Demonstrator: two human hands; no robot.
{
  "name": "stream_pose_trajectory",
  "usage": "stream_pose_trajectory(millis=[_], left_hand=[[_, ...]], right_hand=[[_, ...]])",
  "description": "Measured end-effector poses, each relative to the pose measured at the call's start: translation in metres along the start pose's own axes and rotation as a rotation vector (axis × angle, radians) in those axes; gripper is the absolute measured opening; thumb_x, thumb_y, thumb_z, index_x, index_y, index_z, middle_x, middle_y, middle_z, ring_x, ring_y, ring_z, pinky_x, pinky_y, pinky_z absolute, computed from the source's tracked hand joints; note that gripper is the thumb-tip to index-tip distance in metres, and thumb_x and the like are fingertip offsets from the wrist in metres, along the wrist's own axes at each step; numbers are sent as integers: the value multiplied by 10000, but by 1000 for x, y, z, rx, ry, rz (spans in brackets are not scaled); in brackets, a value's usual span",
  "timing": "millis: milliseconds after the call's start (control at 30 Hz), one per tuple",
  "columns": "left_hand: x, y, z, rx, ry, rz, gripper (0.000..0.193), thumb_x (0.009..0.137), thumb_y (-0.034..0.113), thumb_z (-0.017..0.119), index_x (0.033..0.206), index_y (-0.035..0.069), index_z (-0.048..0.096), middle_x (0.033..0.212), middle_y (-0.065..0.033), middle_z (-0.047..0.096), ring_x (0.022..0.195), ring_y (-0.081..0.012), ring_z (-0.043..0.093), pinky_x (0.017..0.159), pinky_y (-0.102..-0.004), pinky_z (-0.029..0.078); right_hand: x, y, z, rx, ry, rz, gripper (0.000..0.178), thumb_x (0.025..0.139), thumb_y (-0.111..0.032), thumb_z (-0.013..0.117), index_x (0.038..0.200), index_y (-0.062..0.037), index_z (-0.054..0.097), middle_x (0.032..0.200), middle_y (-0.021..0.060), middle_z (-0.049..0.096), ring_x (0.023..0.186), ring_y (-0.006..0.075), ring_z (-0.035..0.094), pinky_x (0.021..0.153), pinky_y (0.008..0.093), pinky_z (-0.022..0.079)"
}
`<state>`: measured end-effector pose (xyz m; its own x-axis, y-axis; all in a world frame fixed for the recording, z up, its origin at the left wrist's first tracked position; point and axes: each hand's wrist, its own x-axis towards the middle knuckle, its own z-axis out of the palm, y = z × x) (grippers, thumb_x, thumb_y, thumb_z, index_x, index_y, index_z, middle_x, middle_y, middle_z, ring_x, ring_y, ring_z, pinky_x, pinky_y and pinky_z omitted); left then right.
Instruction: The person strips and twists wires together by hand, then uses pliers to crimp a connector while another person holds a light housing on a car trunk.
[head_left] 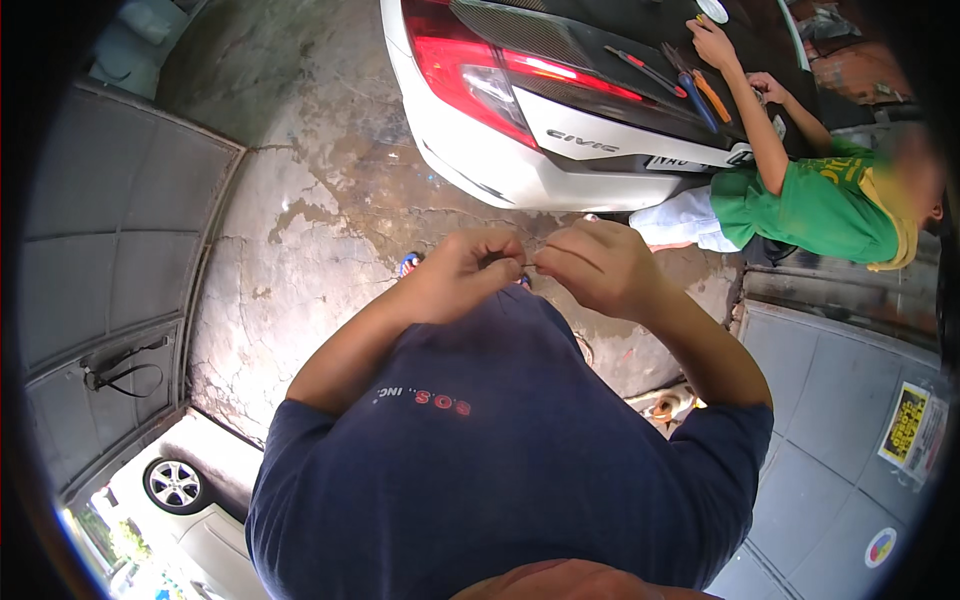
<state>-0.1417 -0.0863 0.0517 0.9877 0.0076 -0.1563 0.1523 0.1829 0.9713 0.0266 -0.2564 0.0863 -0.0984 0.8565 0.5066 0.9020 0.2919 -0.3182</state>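
Cracked, blotched concrete (pixel 270 260) spreads beneath the glossy white car (pixel 500 180); this side of it, before a soft navy shirt (pixel 540 480), both forearms (pixel 355 345) angle inward, the left hand (pixel 465 275) curled with thumb meeting forefinger, the right hand (pixel 605 270) arched, knuckles up, fingertips bunched; metal tools (pixel 697 103) with orange, blue and red handles lie near the dark trunk lid's (pixel 770 45) rear edge; a tiny, thin dark strand (pixel 530 265) is pinched between both hands' fingertips.
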Motion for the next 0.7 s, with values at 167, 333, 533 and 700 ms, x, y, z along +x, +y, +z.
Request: stream_pose_trajectory(millis=[167,333,533,700], left_hand=[[0,4,4,34,-26,44,90,1004,42,561,985,-16,627,915,8,608,860,-62,524,775,-253,448],[0,3,8,62,34,38,107,1025,58,564,1032,-18,639,954,1,627,888,-68,549,796,-257,461],[-1,-2,9,-101,-30,44,149,1036,103,588,1058,-27,656,960,-14,669,906,-63,582,806,-257,484],[-2,8,12,-102,6,48,114,1021,69,605,1046,-29,656,969,-34,687,897,-76,609,806,-266,499]], right_hand=[[-7,-19,8,372,-43,478,108,858,-41,677,965,-34,663,761,94,584,656,189,565,547,298,421],[6,-12,-9,975,-242,1293,96,878,-33,634,970,-33,663,779,102,595,672,202,586,544,316,440],[3,-4,-15,-88,-101,-141,187,828,-68,710,1010,-55,672,980,88,666,769,265,669,614,354,527],[-2,-9,-5,-28,-168,67,162,847,-103,715,992,-47,672,922,81,656,717,253,638,611,349,506]])
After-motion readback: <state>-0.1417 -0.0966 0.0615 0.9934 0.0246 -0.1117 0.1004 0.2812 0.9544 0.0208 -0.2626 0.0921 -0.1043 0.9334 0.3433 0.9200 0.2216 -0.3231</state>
